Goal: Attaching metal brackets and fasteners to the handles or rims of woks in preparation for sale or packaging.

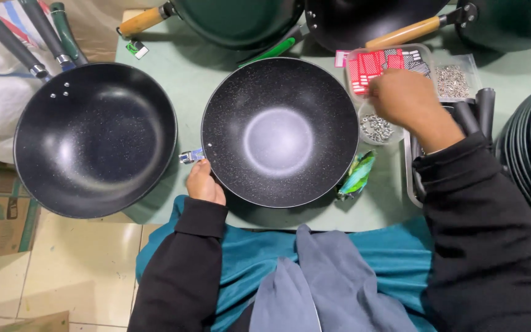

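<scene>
Head view: my left hand gripped near rim of black speckled wok beside its metal handle bracket, wok flat on green counter. My right hand hovered over clear tray of red labels, just above small tub of rivets; fingers curled, hold unclear. Finished wok sat left.

Black speckled wok upright, table centre; clear screw tub just right.
</scene>
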